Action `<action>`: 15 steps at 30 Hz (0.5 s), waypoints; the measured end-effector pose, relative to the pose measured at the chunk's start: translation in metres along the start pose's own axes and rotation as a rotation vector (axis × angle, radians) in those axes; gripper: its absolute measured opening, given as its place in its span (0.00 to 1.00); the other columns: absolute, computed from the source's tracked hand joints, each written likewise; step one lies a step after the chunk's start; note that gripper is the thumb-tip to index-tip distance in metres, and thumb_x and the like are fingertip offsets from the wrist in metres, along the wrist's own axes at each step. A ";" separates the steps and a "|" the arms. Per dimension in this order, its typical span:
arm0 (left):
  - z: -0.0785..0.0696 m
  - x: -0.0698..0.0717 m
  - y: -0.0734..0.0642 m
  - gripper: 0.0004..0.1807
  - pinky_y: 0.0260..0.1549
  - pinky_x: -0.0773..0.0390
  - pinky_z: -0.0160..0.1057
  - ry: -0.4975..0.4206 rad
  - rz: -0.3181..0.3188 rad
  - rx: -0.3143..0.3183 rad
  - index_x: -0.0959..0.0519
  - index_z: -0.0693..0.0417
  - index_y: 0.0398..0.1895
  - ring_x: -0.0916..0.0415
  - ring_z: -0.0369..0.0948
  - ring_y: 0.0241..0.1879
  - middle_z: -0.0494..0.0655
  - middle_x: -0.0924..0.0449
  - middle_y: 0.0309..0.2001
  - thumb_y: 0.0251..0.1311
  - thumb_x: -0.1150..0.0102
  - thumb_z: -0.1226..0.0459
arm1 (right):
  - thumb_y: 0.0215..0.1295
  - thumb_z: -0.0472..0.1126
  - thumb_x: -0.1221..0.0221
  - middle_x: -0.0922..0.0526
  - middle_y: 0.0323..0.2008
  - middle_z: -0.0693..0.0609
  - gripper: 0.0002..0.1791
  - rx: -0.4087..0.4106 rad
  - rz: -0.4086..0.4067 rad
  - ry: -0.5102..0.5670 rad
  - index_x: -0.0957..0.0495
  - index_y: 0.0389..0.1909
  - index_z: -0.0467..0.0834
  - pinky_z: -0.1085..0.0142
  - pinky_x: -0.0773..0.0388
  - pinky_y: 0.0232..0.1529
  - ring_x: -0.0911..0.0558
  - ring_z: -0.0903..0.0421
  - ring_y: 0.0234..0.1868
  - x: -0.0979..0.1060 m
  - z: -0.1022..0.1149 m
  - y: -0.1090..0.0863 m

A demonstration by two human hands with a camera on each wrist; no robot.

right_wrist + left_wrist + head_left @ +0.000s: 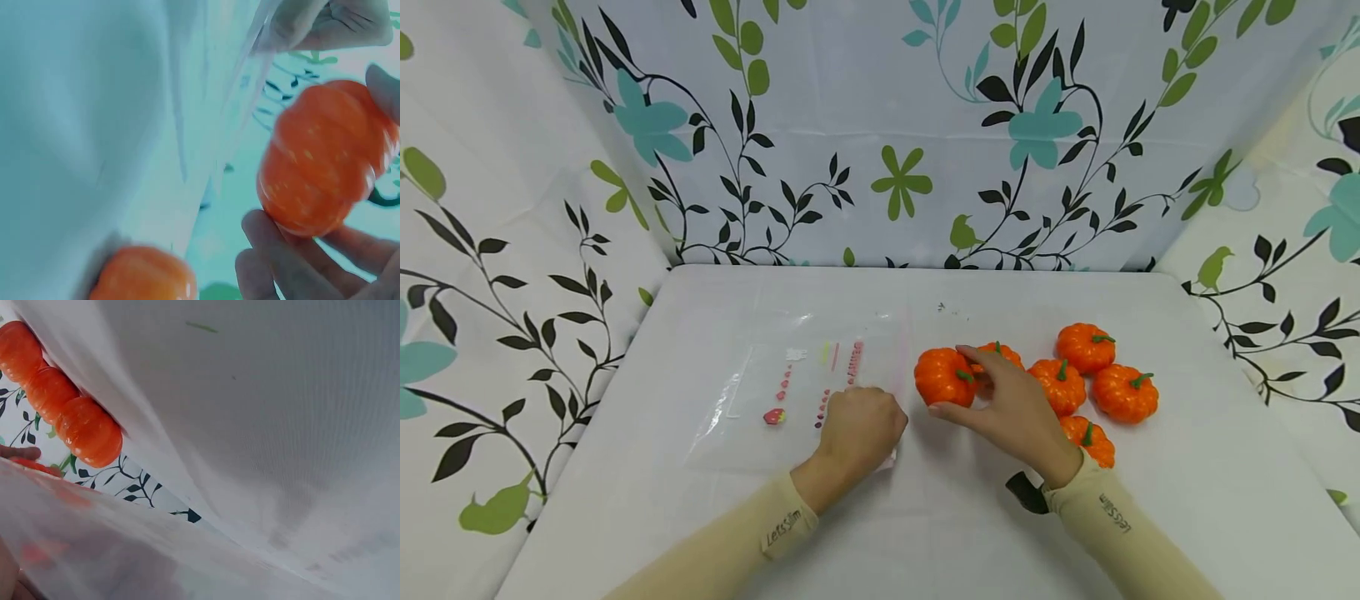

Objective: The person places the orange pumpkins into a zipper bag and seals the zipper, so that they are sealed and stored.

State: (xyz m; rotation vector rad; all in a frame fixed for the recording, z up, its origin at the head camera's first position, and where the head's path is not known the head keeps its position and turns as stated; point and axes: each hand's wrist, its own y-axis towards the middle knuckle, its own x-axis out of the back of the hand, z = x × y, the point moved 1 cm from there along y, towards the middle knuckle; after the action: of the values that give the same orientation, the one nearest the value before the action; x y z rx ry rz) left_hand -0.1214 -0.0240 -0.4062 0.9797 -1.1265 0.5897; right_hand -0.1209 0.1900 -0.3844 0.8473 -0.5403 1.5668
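1. Right hand (1011, 408) grips pumpkin (942, 377) just beside plastic bag (801, 375); glossy skin could slip from fingertips.
2. Left hand (863, 425) pinches bag edge; limp plastic may slump if pinch loosens.
3. Neighbouring pumpkins (1062, 387) could roll if bumped.

1. At a table (962, 517) filling the middle and lower frame, cloth (857, 125) hangs behind, across the top, and along both sides.
2. Left of centre, a plastic bag (801, 375) lies on the tabletop, its right edge in the left hand (861, 427).
3. Just right of the bag, the right hand (1015, 412) holds one pumpkin (942, 379) near mid-frame.
4. Five other pumpkins (1060, 390) sit on the table: one partly behind the right hand's fingers, four clustered farther right.
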 end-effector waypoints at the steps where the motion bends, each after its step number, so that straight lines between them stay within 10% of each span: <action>1: 0.000 0.001 -0.001 0.25 0.08 0.33 0.36 -0.012 -0.013 0.005 0.35 0.49 0.06 0.41 0.39 0.09 0.41 0.42 0.10 0.56 0.36 0.59 | 0.46 0.76 0.33 0.22 0.61 0.52 0.53 -0.011 -0.002 0.030 0.28 0.70 0.50 0.54 0.20 0.50 0.20 0.50 0.49 -0.003 0.002 0.003; 15: 0.011 0.005 -0.005 0.20 0.09 0.32 0.33 -0.173 -0.259 0.114 0.30 0.51 0.10 0.34 0.38 0.10 0.40 0.34 0.12 0.54 0.34 0.64 | 0.49 0.73 0.32 0.22 0.62 0.53 0.51 -0.031 0.094 0.087 0.29 0.70 0.49 0.57 0.18 0.46 0.19 0.50 0.49 -0.030 0.014 0.018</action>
State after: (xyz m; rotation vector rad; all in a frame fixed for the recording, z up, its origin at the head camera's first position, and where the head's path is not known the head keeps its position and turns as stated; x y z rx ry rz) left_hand -0.1208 -0.0365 -0.4025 1.2718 -1.1036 0.3682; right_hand -0.1344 0.1573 -0.3964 0.7359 -0.5472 1.6692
